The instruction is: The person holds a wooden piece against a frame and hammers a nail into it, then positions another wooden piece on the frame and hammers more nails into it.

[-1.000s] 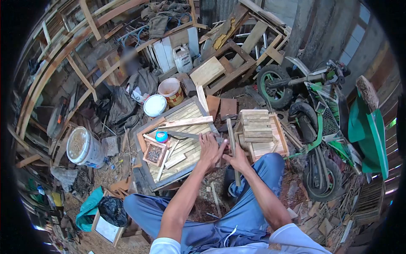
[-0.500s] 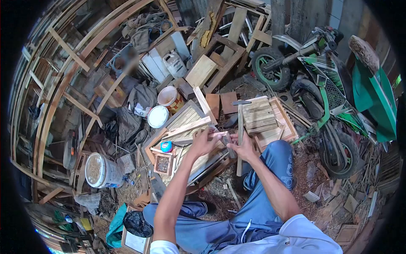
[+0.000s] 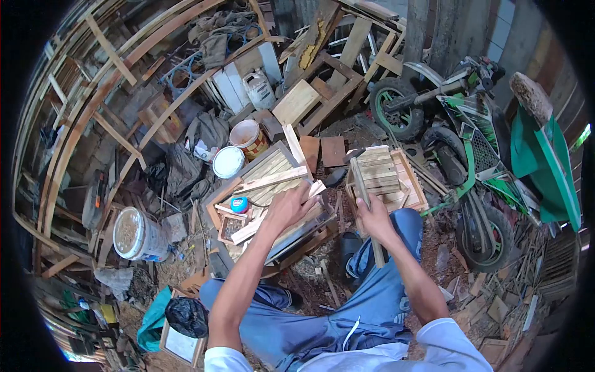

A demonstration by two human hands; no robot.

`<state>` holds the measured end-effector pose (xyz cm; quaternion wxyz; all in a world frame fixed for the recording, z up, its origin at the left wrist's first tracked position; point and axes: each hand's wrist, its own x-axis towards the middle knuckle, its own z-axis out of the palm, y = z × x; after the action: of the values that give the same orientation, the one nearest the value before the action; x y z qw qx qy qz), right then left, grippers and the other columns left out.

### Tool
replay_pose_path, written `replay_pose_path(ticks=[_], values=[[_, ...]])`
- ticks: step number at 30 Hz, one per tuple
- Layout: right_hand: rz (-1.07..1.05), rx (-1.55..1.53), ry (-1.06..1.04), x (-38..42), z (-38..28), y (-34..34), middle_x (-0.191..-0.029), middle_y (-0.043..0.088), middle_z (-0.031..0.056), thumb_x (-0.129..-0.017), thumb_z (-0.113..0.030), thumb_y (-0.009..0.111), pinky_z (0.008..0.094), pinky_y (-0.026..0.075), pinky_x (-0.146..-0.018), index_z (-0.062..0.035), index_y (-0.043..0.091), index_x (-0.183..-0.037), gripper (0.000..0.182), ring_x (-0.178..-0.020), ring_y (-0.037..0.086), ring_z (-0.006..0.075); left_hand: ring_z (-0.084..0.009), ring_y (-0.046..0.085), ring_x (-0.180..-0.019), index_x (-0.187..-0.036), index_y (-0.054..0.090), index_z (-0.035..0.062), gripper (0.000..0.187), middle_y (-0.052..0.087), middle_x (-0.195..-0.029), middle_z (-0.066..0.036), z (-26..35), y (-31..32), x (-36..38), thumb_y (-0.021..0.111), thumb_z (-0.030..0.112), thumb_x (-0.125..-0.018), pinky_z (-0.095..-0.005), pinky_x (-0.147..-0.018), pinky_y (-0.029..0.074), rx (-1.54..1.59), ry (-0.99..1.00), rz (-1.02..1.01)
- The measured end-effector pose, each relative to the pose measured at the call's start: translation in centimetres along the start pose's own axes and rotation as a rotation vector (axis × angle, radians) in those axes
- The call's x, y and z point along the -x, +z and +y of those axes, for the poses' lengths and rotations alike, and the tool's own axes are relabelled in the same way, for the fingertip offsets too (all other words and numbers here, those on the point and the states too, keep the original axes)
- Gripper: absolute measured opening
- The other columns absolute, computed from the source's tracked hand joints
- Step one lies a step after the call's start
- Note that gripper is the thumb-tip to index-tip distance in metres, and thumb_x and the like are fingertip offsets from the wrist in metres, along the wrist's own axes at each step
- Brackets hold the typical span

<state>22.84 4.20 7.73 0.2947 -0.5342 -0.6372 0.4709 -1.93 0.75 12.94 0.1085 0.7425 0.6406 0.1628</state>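
One hammer (image 3: 362, 186), two hands (image 3: 286, 208), one slat (image 3: 276, 178)

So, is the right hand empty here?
No, the right hand is closed around the wooden handle of a hammer, whose head points away from the person.

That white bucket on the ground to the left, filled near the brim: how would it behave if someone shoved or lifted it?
The white bucket looks full of loose, grainy brownish material, so it is probably heavy for its size. It seems to lean on uneven, littered ground, so a shove might tip it and spill the fill. Its round body could roll once over.
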Motion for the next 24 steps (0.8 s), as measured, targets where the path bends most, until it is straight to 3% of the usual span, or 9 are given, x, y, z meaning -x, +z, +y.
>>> replay_pose_path(ticks=[8, 9, 12, 16, 17, 24], values=[[-0.092, 0.112, -0.041, 6.8, -7.7, -2.5, -0.089, 0.063, 0.0282, -0.099, -0.030, 0.050, 0.0491, 0.047, -0.079, 0.0015, 0.053, -0.108, 0.033, -0.090, 0.062, 0.0469, -0.0449, 0.063, -0.076, -0.108, 0.055, 0.0054, 0.044, 0.065, -0.076, -0.025, 0.9, 0.7, 1.0, 0.053, 0.047, -0.094, -0.0541, -0.067, 0.048, -0.007, -0.039, -0.053], [-0.038, 0.138, -0.166, 6.9, -6.5, -1.8, -0.086, 0.062, 0.0281, -0.099, -0.029, 0.050, 0.0508, 0.046, -0.077, 0.0010, 0.053, -0.107, 0.032, -0.089, 0.060, 0.0498, -0.0444, 0.064, -0.075, -0.108, 0.055, 0.0052, 0.045, 0.065, -0.075, -0.024, 0.9, 1.2, 1.0, 0.053, 0.048, -0.094, -0.0538, -0.066, 0.048, -0.005, -0.035, -0.045], [-0.108, 0.266, -0.124, 7.8, -6.8, -1.2, -0.085, 0.060, 0.0324, -0.100, -0.027, 0.049, 0.0537, 0.045, -0.077, 0.0041, 0.052, -0.104, 0.032, -0.089, 0.058, 0.0525, -0.0432, 0.064, -0.070, -0.105, 0.056, 0.0044, 0.045, 0.065, -0.072, -0.023, 0.3, 2.4, 1.5, 0.053, 0.048, -0.094, -0.0529, -0.062, 0.050, -0.053, -0.006, -0.020], [-0.143, 0.370, -0.065, 8.7, -9.7, -1.6, -0.072, 0.059, 0.0320, -0.101, -0.024, 0.048, 0.0551, 0.045, -0.067, 0.0060, 0.051, -0.102, 0.030, -0.076, 0.060, 0.0524, -0.0430, 0.064, -0.066, -0.101, 0.056, 0.0038, 0.045, 0.064, -0.068, -0.023, -0.2, 3.2, 1.8, 0.055, 0.048, -0.093, -0.0523, -0.061, 0.051, -0.038, 0.013, 0.047], [-0.106, 0.373, -0.185, 9.0, -10.2, -1.7, -0.066, 0.057, 0.0312, -0.100, -0.022, 0.048, 0.0550, 0.044, -0.061, 0.0063, 0.050, -0.104, 0.029, -0.070, 0.059, 0.0522, -0.0434, 0.064, -0.066, -0.102, 0.056, 0.0037, 0.045, 0.064, -0.067, -0.023, -0.2, 3.5, 1.8, 0.056, 0.047, -0.092, -0.0526, -0.061, 0.050, -0.020, 0.027, 0.069], [-0.124, 0.508, -0.220, 7.7, -8.2, -0.8, -0.067, 0.058, 0.0334, -0.100, -0.020, 0.048, 0.0565, 0.044, -0.059, 0.0032, 0.045, -0.096, 0.024, -0.070, 0.059, 0.0534, -0.0443, 0.064, -0.068, -0.103, 0.055, 0.0058, 0.042, 0.064, -0.068, -0.024, 0.5, 3.4, 2.1, 0.056, 0.046, -0.092, -0.0533, -0.063, 0.051, 0.022, -0.001, 0.055]])
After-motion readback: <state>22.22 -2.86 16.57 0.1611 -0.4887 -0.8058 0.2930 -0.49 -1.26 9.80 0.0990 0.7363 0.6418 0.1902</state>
